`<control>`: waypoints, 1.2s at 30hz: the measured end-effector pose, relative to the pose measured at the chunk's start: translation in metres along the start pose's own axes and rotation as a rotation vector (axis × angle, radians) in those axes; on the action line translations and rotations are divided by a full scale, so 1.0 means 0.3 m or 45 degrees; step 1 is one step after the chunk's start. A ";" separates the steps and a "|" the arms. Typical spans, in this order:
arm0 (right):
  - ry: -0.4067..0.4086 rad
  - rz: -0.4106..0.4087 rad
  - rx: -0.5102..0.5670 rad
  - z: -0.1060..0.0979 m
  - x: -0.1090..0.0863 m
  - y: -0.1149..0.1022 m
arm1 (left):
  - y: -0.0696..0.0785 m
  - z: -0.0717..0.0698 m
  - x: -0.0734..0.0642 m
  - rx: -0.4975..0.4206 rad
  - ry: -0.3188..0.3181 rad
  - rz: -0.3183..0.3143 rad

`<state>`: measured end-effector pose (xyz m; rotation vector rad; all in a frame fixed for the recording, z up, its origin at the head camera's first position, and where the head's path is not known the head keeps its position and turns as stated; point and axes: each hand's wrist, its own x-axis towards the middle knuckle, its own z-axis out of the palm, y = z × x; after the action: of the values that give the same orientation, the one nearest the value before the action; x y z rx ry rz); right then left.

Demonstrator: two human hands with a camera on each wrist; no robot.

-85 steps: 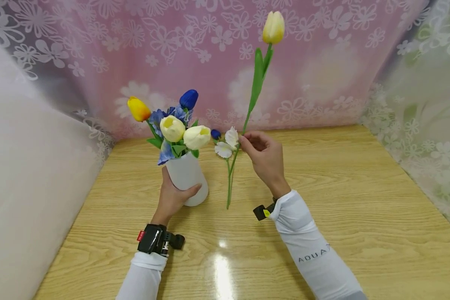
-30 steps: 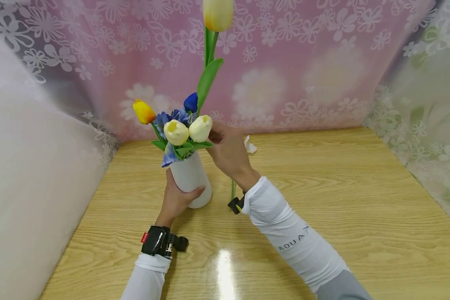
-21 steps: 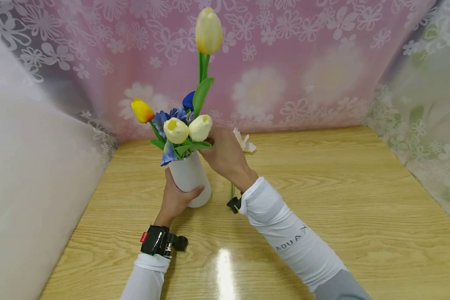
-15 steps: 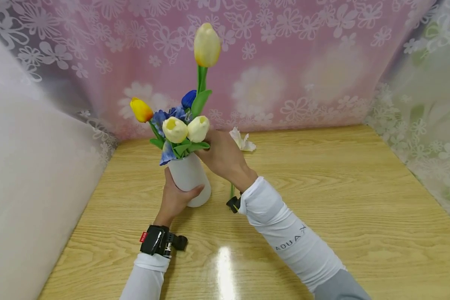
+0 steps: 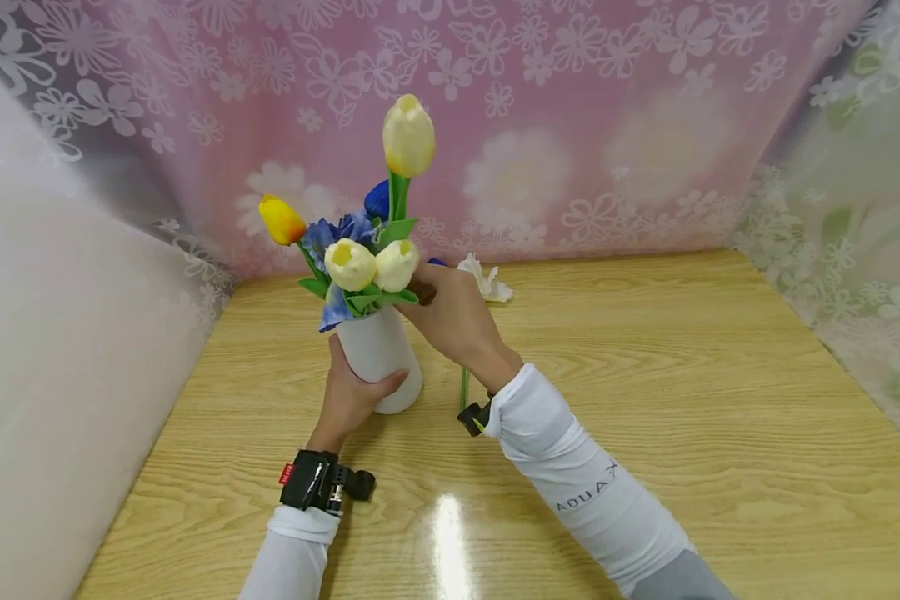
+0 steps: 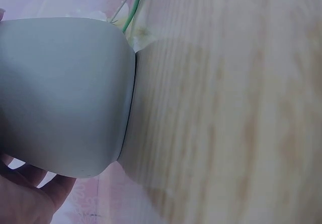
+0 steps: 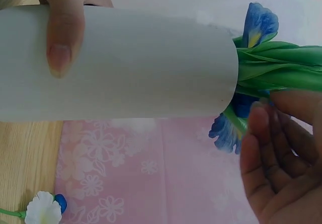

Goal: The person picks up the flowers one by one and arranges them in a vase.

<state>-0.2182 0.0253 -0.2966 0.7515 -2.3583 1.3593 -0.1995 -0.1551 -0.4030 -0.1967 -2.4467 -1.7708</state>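
My left hand grips a white vase around its lower body, thumb across the front in the right wrist view. The vase holds an orange-yellow tulip, a dark blue tulip, blue irises and two low cream tulips. My right hand is at the vase's mouth, thumb and fingertips pinching the stem of a taller cream tulip, whose head stands above the others. The pinched part of that stem is mostly hidden by the flowers and fingers.
A white flower lies on the wooden table behind my right hand, a blue bud beside it. Green stems show near my right wrist. A pink floral curtain hangs along the table's back edge.
My right hand has brought the tall cream tulip from the right over to the vase, and its head has sunk lower among the other flowers. My left hand still grips the vase.
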 end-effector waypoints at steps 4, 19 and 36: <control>0.119 -0.094 0.044 0.004 0.001 -0.004 | 0.003 -0.001 -0.002 0.009 -0.005 -0.007; -0.095 0.121 -0.010 0.016 -0.031 0.062 | -0.034 0.002 0.011 0.020 -0.003 -0.005; -0.242 0.699 -0.332 -0.002 -0.110 0.364 | -0.133 0.013 0.042 0.035 0.061 0.021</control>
<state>-0.2551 0.0801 -0.3896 0.1631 -2.9609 1.1593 -0.2189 -0.1633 -0.4395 -0.1691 -2.4278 -1.7137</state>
